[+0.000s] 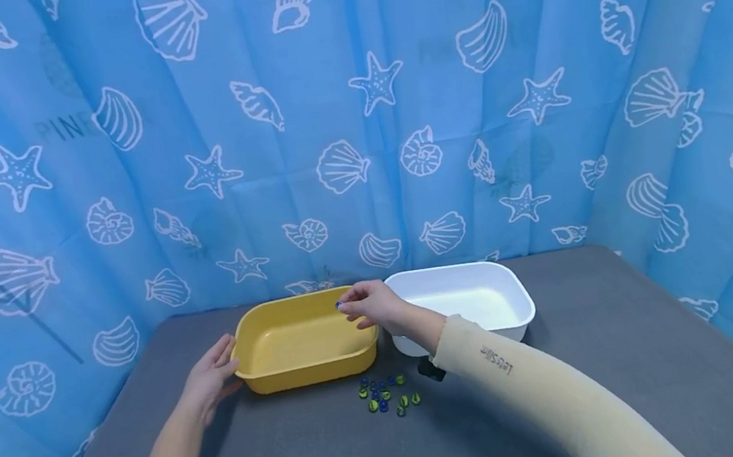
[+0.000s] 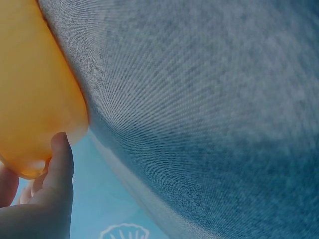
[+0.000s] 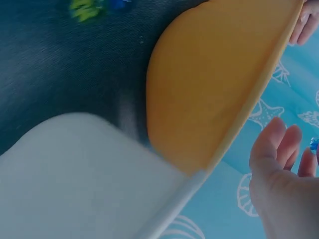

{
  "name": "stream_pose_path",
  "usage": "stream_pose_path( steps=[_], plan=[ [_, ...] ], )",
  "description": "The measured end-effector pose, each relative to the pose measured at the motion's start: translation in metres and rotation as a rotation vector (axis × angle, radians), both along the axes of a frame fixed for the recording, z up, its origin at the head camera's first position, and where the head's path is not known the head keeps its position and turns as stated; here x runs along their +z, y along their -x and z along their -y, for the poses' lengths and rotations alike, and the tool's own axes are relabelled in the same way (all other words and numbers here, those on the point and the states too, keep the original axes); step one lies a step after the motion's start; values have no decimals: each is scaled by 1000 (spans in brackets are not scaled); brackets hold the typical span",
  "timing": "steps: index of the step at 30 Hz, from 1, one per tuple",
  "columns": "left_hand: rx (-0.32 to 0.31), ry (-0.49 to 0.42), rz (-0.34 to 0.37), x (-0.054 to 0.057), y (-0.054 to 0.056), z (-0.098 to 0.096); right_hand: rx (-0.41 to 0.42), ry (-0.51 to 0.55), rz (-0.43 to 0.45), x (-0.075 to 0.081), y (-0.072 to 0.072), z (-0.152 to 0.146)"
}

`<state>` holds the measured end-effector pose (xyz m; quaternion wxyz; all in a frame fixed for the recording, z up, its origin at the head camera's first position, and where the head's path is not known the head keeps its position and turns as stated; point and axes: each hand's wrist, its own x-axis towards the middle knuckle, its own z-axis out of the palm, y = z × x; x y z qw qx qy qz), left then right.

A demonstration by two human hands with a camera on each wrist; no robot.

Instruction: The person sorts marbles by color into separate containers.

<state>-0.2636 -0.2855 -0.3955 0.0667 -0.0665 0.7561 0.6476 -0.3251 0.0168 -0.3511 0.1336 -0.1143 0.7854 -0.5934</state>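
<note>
My right hand (image 1: pixel 374 306) is above the right end of the yellow basin (image 1: pixel 312 375), pinching a blue marble (image 1: pixel 339 305) at its fingertips. In the right wrist view that blue marble (image 3: pixel 314 144) shows at the right edge, partly cut off. My left hand (image 1: pixel 208 377) grips the yellow basin's left end, with one finger (image 2: pixel 61 164) against the outer wall in the left wrist view. On the grey cloth in front of the basin lie several blue and yellow-green marbles (image 1: pixel 373 406) in a loose group.
A white basin (image 1: pixel 523 308) stands right beside the yellow one, partly hidden behind my right wrist and forearm. Grey cloth (image 1: pixel 341 456) covers the table. A blue curtain (image 1: pixel 351 215) with white shell and starfish prints hangs behind and along both sides.
</note>
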Motion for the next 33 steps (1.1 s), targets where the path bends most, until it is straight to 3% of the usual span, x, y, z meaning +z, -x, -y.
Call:
stream_pose_path(
  steps=[6,12,21,25,33],
  plan=[
    [14,-5,-3,-2,1,0,-73,-3,59,-5,9,20],
    [24,-5,2,-2,1,-1,-135,-26,74,-22,25,35],
    [33,-4,3,0,2,-3,-169,-221,16,-53,60,53],
    [45,-7,14,-1,2,-4,-155,-346,17,-56,59,56],
    [65,-11,21,-1,3,-4,-81,-512,-101,-57,53,60]
  ],
)
